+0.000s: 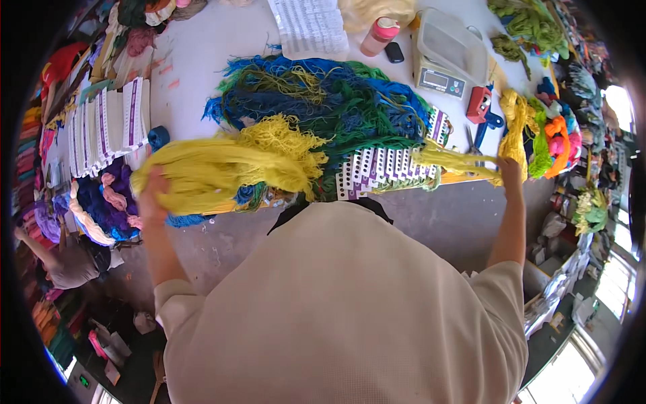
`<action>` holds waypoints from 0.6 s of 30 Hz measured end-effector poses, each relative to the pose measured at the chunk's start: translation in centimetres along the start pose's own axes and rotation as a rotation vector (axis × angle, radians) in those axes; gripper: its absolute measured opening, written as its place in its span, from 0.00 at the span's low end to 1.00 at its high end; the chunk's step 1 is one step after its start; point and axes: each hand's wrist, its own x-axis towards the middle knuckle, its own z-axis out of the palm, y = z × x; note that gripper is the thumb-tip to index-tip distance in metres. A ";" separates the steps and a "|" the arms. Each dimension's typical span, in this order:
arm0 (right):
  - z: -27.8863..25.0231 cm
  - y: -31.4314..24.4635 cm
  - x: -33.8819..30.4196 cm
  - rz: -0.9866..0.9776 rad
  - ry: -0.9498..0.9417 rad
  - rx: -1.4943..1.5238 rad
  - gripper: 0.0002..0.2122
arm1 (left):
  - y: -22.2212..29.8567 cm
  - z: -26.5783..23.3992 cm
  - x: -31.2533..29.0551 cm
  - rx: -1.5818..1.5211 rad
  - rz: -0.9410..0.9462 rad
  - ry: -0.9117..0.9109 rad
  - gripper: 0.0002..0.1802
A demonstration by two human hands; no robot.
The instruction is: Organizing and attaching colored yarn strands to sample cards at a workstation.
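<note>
Nearest to the camera we see the beige shirt [343, 303] of the person, who stands at the white surface [192, 64]; beyond it, at the left front edge of this surface, is the yellow hank [215, 168], stretched sideways in front of the heap of blue and green yarn [336, 101]; the left grip [156, 190] is closed around its outer end, and the right grip [510, 172], well apart, is narrow and holds the thin yellow strands [457, 160] beside the punched cards [387, 168]; because of the blur, we cannot tell if these strands belong to the same hank.

We judge that the hank is light, soft and quite limp, so it will bend and hang from wherever it is held; it should not be very slippery, nor break as a bundle, but single threads could catch or tangle, above all at the frizzy end [289, 138]; we would therefore take the whole thickness at the smoother left part, with a full but gentle hold, and avoid pulling on few threads.
</note>
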 end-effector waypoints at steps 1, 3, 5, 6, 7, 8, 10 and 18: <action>-2.2 1.8 0.0 0.022 0.100 -0.072 0.16 | 2.4 -2.2 0.2 -0.121 0.038 -0.110 0.14; -6.8 7.4 1.3 -0.002 0.169 -0.271 0.16 | 5.7 0.8 -0.6 -0.244 0.216 0.111 0.20; -9.1 2.3 -0.2 0.064 0.060 0.020 0.12 | 7.9 1.6 -2.5 -0.397 0.366 -0.201 0.24; -10.2 -1.8 -1.4 0.065 -0.026 0.298 0.11 | 8.4 3.7 -3.7 -0.495 0.372 -0.368 0.27; -11.6 -6.8 -3.2 0.067 -0.107 0.577 0.11 | 8.4 6.0 -4.7 -0.507 0.395 -0.400 0.23; -13.2 -10.2 -4.7 -0.017 0.042 0.668 0.11 | 6.8 5.8 -3.5 -0.440 0.444 -0.306 0.20; -18.4 -12.3 -3.8 -0.296 0.222 0.456 0.08 | 4.7 8.3 -2.6 -0.471 0.337 -0.558 0.11; -33.6 -20.4 3.1 -0.503 0.812 0.432 0.16 | -1.5 17.3 -6.0 -0.387 0.082 -0.464 0.12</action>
